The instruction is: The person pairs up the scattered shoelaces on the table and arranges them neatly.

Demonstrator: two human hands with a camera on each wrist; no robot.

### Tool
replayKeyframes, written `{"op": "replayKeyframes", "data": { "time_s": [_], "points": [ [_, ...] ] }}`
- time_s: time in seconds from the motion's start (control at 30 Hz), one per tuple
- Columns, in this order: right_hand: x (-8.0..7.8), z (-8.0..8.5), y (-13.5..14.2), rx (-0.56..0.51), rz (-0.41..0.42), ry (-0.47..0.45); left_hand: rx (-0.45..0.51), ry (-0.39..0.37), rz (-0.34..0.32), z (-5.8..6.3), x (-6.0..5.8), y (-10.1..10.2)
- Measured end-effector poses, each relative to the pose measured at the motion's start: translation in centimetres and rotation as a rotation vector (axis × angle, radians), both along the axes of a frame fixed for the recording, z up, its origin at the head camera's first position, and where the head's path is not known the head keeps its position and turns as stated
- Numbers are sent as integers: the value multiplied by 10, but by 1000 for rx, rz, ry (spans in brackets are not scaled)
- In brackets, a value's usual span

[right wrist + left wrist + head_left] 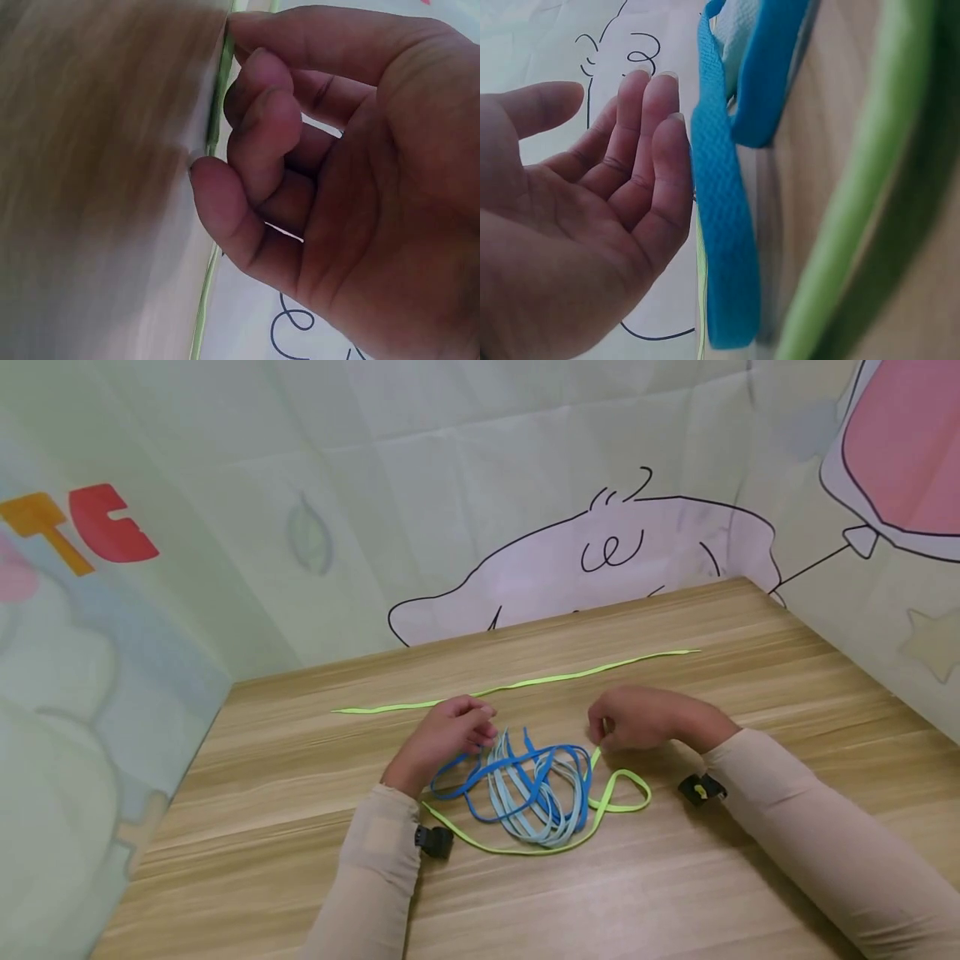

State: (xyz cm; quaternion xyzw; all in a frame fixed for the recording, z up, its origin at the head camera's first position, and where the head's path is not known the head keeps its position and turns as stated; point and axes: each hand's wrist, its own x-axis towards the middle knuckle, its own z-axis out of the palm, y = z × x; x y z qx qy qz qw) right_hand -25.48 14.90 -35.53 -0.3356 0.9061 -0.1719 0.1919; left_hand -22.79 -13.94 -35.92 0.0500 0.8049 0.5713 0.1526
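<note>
My right hand (pixel 641 718) pinches a yellow-green shoelace (pixel 517 853) between thumb and fingertips, right of a loose pile of laces. From there the lace makes a loop and curves along the pile's near side. In the right wrist view the green lace (pixel 220 105) runs up to the thumb tip. The pile mixes a blue shoelace (pixel 487 819) with pale blue shoelaces (pixel 536 838). Beside its left edge my left hand (pixel 448 735) hovers with fingers loosely bent, holding nothing. The left wrist view shows a blue lace (pixel 731 247) close to its fingertips.
Another yellow-green shoelace (pixel 555 679) lies stretched nearly straight across the far part of the wooden table (pixel 285 860). A printed cloth backdrop (pixel 337 527) rises behind the table's back edge and along its sides.
</note>
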Motion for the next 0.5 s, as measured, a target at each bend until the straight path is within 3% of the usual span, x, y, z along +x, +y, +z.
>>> {"op": "replayKeyframes", "data": {
  "time_s": [0.5],
  "points": [
    [10,15,4,-1,154,-75,47,-5,-9,0,-1,-5]
  ]
}}
